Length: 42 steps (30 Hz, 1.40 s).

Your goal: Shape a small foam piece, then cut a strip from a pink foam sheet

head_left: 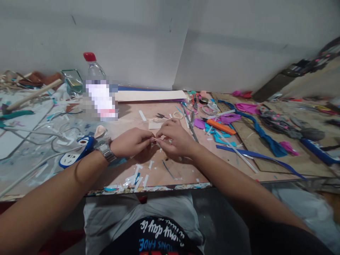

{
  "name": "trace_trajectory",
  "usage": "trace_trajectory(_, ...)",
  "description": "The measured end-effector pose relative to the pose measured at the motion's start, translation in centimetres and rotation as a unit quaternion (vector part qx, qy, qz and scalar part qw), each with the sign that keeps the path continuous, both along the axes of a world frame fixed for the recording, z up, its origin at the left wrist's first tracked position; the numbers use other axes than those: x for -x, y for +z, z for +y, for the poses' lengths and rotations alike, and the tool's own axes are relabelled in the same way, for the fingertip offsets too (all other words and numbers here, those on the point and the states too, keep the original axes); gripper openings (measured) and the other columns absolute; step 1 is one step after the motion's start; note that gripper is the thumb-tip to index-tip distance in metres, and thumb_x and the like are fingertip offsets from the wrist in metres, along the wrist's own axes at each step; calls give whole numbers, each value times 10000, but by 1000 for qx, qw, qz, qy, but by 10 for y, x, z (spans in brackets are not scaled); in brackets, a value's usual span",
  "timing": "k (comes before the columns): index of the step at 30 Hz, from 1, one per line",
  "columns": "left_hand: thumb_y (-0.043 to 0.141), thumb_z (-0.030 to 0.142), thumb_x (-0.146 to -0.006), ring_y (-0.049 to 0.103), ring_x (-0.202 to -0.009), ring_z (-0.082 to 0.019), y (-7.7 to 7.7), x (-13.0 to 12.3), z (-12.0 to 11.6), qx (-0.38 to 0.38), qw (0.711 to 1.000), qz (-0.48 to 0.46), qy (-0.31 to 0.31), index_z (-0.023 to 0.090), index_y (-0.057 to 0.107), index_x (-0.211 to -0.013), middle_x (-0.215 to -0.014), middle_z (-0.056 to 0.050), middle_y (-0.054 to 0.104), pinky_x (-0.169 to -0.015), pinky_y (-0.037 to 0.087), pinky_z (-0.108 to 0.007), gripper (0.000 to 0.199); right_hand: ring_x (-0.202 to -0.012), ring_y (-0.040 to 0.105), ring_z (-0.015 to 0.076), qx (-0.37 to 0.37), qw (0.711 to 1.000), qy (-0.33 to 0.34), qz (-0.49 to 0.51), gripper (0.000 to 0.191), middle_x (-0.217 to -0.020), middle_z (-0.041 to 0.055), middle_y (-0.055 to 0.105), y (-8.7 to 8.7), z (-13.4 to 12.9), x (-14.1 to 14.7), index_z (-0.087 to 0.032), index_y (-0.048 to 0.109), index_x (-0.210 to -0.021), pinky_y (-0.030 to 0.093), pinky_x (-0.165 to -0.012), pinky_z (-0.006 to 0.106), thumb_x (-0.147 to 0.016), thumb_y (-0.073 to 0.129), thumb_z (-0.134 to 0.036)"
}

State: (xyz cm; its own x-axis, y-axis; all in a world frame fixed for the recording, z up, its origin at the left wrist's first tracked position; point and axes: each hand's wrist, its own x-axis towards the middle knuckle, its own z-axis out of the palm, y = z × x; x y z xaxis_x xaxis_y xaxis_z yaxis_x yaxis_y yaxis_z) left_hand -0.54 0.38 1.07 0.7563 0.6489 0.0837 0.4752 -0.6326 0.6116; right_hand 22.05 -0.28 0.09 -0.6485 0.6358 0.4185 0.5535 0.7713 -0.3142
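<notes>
My left hand (130,142), with a metal watch (106,150) on its wrist, is closed in a pinch over the middle of the table. Fingertip to fingertip with it, my right hand (176,140) pinches too. Between them runs a thin pale strip (156,140), mostly hidden by the fingers, so its exact kind is unclear. Just beyond the hands lie a cream piece of paper (152,125), a small dark tool (160,115) and a pale ring, perhaps a tape roll (177,115). Small white and blue scraps (136,177) are scattered on the near side.
A red-capped bottle (96,72) stands at the back left. Left of my wrist sits a blue-and-white power strip (73,156) with cables. An orange cutter (221,126) lies on the right among purple and blue scraps. A long cream strip (151,95) lies along the wall.
</notes>
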Motion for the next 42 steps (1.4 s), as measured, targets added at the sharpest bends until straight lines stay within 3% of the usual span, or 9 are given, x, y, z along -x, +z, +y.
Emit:
trace_trajectory(7,422,391,-1006,570,-673,-138,1,-2,-1,11,1000,-11,11,160,663,-858,-735,-21,655,-650,383,-246,365,-855,579,216,-10,999,-33,11,73,-786,31,678,1,2,1,-188,644,-829,286,-969,430,-853,617,-252)
trace_trajectory(14,432,385,-1001,574,-675,-137,-1,-1,0,12,1000,6,6,161,663,-837,-746,-22,666,-647,381,-243,361,-855,592,211,13,1000,-9,-8,197,-796,24,696,2,0,1,-193,668,-876,284,-992,424,-938,610,-371)
trace_trajectory(18,427,422,-1001,575,-673,-134,0,0,0,41,999,-20,1,159,665,-884,-756,-18,669,-642,393,-236,373,-838,607,206,-2,1000,-12,-5,171,-830,38,721,0,1,1,-187,684,-896,292,-994,426,-959,584,-310)
trace_trajectory(25,438,456,-995,583,-635,-121,5,-2,-2,119,992,-42,12,154,633,-833,-715,-20,653,-608,426,-224,394,-869,651,211,-4,1000,11,19,200,-883,39,763,0,3,0,-207,719,-969,318,-1007,424,-961,608,-374)
trace_trajectory(32,511,465,-962,630,-598,-120,7,-4,-7,330,939,-89,21,164,595,-904,-757,-23,652,-563,506,-227,317,-826,664,188,-20,999,11,49,142,-867,19,773,-1,4,-1,-208,721,-966,344,-987,408,-957,627,-314)
trace_trajectory(42,561,380,-951,621,-536,-100,5,-1,-5,441,885,-141,56,162,586,-876,-658,8,610,-532,495,-212,232,-825,678,173,-39,997,46,47,166,-885,19,781,5,2,0,-252,747,-1038,359,-936,399,-962,599,-239)
